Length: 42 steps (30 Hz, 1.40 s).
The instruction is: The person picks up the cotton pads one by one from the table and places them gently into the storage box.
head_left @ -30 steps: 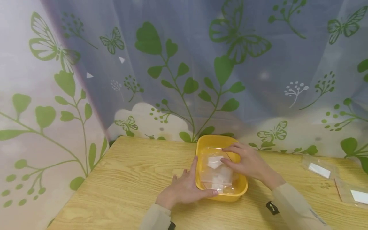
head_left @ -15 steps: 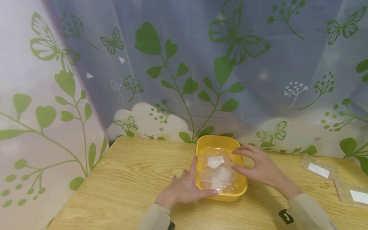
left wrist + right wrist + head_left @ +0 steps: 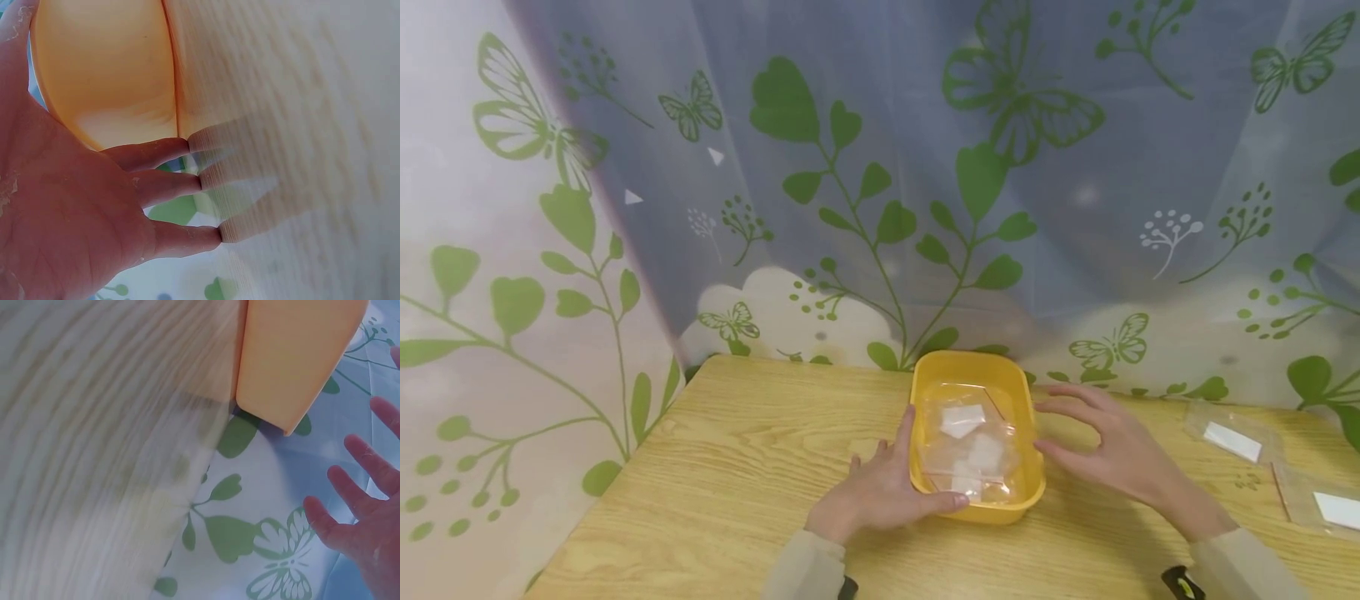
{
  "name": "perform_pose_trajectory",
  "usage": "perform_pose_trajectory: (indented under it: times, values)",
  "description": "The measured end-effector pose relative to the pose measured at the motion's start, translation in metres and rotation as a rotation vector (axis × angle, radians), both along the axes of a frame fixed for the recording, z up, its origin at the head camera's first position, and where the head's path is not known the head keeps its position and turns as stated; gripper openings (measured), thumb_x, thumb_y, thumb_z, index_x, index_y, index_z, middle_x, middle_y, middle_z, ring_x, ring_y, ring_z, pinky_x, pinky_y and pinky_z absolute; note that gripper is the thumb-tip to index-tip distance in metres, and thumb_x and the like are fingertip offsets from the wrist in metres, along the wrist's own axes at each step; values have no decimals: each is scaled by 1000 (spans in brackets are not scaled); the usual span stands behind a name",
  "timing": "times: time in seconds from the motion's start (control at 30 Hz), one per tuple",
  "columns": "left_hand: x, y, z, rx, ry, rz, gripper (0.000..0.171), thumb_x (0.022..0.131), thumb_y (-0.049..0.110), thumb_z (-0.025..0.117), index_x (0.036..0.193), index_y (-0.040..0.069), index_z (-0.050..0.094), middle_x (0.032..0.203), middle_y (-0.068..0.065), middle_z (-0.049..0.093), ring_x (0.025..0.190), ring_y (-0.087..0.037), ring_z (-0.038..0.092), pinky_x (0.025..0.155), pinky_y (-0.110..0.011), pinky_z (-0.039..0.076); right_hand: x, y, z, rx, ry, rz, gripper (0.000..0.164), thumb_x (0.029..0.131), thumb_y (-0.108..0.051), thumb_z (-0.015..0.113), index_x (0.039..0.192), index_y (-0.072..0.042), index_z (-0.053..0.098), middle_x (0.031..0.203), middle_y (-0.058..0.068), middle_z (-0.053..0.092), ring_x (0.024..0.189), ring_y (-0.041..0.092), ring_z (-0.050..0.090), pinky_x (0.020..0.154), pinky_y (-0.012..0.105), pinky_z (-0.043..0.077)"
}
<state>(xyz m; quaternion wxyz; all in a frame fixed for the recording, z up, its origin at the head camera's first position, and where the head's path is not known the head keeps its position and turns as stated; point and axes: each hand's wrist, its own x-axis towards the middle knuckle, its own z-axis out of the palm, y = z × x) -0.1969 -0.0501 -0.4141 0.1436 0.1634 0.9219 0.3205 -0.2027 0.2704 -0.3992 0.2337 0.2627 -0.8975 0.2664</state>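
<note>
A yellow plastic bin (image 3: 1036, 479) stands at the back of the table. Clear plastic bags (image 3: 973, 454) with white pieces inside lie in it, one over another. My left hand (image 3: 883, 492) rests at the bin's near left corner, its thumb over the front rim. In the left wrist view, three fingers (image 3: 165, 184) reach out straight, their tips at the tabletop. Just beyond the right wall, my right hand (image 3: 1108, 446) hovers with fingers apart and nothing in them. Its spread fingers (image 3: 356, 494) also show beside the bin in the right wrist view.
Two more clear bags lie flat on the wooden table (image 3: 737, 467) to the right: one bag with a white strip (image 3: 1232, 442) farther back, another with a white strip (image 3: 1336, 510) nearer. A patterned curtain (image 3: 865, 167) hangs right behind the table's back edge.
My right hand has moved right, from over the bags in the bin to outside its right wall. The left hand, the bin and the bags on the table have stayed in place.
</note>
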Motion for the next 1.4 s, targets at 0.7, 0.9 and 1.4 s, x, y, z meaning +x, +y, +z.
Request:
perform_pose_trajectory:
  times: [0.7, 0.9, 1.4]
  values:
    - [0, 0, -1, -10, -14, 6, 131, 77, 83, 65, 164, 28, -16, 163, -24, 34, 154, -46, 26, 122, -74, 9, 19, 39, -8, -13, -1, -123, 50, 75, -22, 92, 122, -22, 74, 131, 3, 67, 120, 11, 55, 96, 42, 48]
    - [0, -1, 0, -24, -7, 4, 131, 77, 84, 64, 164, 28, -16, 162, -26, 35, 154, -46, 26, 122, -73, 10, 22, 56, -11, -68, 69, -105, 55, 68, -13, 94, 120, -19, 75, 127, -8, 67, 121, -15, 45, 98, 4, 31]
    - [1, -2, 2, -17, -8, -1, 131, 77, 83, 65, 164, 27, -16, 162, -24, 38, 154, -47, 27, 122, -74, 11, 26, 96, -17, -57, 197, -131, 58, 57, -4, 94, 113, -12, 78, 122, -24, 61, 121, -23, 42, 97, -5, 29]
